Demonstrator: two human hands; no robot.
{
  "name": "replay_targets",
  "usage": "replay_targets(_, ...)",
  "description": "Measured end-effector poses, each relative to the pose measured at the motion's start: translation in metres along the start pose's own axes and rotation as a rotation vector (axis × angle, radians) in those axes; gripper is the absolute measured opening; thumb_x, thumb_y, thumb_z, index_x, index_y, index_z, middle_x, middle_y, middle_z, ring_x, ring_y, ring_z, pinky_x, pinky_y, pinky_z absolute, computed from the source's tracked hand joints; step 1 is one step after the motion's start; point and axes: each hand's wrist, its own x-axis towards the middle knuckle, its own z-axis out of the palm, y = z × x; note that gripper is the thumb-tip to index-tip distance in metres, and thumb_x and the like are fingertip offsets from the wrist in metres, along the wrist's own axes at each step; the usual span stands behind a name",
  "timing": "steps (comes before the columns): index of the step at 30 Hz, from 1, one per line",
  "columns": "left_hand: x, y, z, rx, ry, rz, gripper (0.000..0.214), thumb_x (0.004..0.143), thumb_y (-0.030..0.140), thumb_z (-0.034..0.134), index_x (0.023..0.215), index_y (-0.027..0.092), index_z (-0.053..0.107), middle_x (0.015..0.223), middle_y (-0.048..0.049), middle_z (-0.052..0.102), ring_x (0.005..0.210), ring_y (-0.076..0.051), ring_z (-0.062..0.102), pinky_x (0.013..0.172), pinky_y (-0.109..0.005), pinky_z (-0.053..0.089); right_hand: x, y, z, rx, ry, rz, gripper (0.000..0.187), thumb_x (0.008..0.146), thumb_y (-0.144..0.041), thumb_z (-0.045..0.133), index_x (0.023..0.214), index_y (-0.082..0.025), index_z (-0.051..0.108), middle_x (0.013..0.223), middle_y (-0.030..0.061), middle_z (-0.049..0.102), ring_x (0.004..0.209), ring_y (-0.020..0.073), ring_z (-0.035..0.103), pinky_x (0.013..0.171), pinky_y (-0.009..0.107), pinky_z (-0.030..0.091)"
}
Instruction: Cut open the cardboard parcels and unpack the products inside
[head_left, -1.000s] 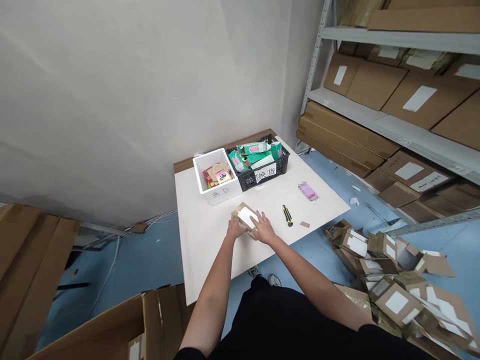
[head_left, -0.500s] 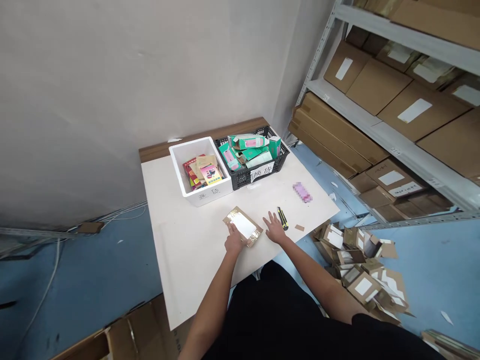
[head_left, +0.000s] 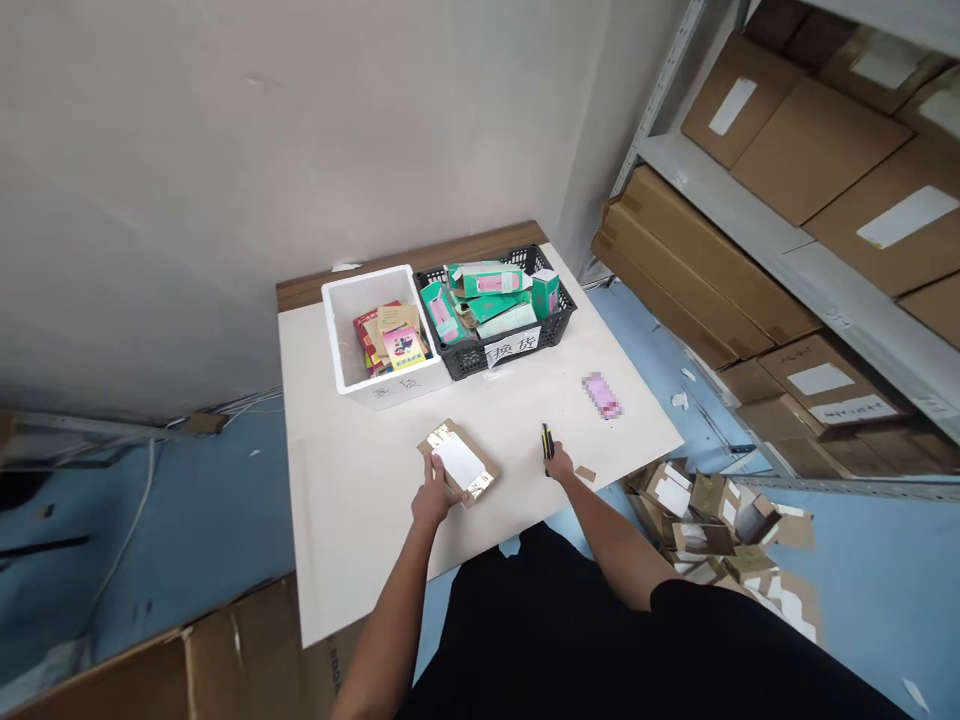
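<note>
My left hand point(head_left: 435, 493) grips the near-left side of a small cardboard box point(head_left: 480, 458), its fingers on the top. The box bears a white label and shiny clear tape at its ends. To the right, my right hand point(head_left: 559, 463) is closed around a black and yellow utility knife point(head_left: 547, 438), which points away from me over the white table point(head_left: 360, 520). A small scrap of cardboard point(head_left: 586, 473) lies just right of that hand. The underside of the box is hidden.
Behind the box stand a white foam bin point(head_left: 390, 388) of booklets and a black plastic basket point(head_left: 469, 360) of green boxes. A blurred-out pink item point(head_left: 602, 395) lies at the right. Opened cartons point(head_left: 705, 515) heap on the floor beside a shelf rack point(head_left: 750, 220).
My right hand has gone from open beside the utility knife to closed around it. My left hand has shifted the box slightly left. The view has moved a little.
</note>
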Motion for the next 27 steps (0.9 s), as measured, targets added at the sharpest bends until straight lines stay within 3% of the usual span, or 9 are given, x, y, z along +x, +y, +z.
replay_targets(3,-0.006,0.011,-0.003,-0.006,-0.021,-0.037,0.125,0.085,0.062,0.075,0.172,0.029,-0.008,0.178,-0.0173,-0.017,0.124,-0.034,0.069,0.083,-0.038,0.060,0.006,-0.032,-0.008,0.101,-0.085,-0.119,0.055,0.096,-0.019,0.057,0.150,-0.018,0.045,0.117,0.0107,0.074,0.101,0.0223,0.075,0.084,0.028,0.055)
replay_targets(7,-0.008,0.024,-0.005,-0.039,-0.036,-0.093,0.131,0.080,0.061,0.079,0.171,0.030,-0.010,0.177,-0.0145,-0.020,0.128,-0.035,0.066,0.090,-0.041,0.060,-0.014,-0.112,-0.019,0.200,-0.154,-0.522,0.062,0.101,-0.021,0.049,0.161,-0.022,0.031,0.122,0.0078,0.075,0.100,0.0225,0.074,0.090,0.033,0.056)
replay_targets(10,-0.009,0.029,-0.002,-0.084,-0.027,-0.123,0.132,0.080,0.062,0.079,0.171,0.030,-0.011,0.176,-0.0148,-0.023,0.128,-0.035,0.066,0.091,-0.041,0.060,-0.042,-0.174,-0.022,0.091,-0.157,-0.831,0.068,0.103,-0.021,0.048,0.167,-0.028,0.025,0.144,0.0069,0.067,0.119,0.0242,0.069,0.099,0.034,0.053)
replay_targets(13,-0.010,0.030,0.001,-0.107,-0.008,-0.124,0.132,0.080,0.062,0.079,0.171,0.031,-0.011,0.177,-0.0142,-0.021,0.125,-0.034,0.068,0.090,-0.041,0.059,-0.064,-0.215,-0.019,-0.102,-0.172,-0.875,0.066,0.103,-0.018,0.048,0.165,-0.029,0.033,0.150,0.0088,0.062,0.123,0.0270,0.068,0.099,0.035,0.051)
replay_targets(19,-0.012,0.030,0.003,-0.141,0.014,-0.102,0.133,0.076,0.070,0.079,0.172,0.035,-0.007,0.179,-0.0124,-0.016,0.126,-0.035,0.067,0.089,-0.041,0.059,-0.077,-0.226,-0.007,-0.339,-0.209,-0.769,0.065,0.104,-0.033,0.057,0.165,-0.023,0.035,0.128,0.0154,0.073,0.114,0.0308,0.071,0.093,0.036,0.051)
replay_targets(27,-0.015,0.028,0.002,-0.163,0.026,-0.110,0.134,0.071,0.074,0.081,0.172,0.037,0.000,0.180,-0.0091,-0.012,0.129,-0.037,0.063,0.097,-0.044,0.057,-0.088,-0.227,-0.029,-0.461,-0.304,-0.744,0.076,0.086,-0.019,0.070,0.157,-0.024,0.043,0.119,0.0131,0.076,0.108,0.0331,0.073,0.078,0.034,0.051)
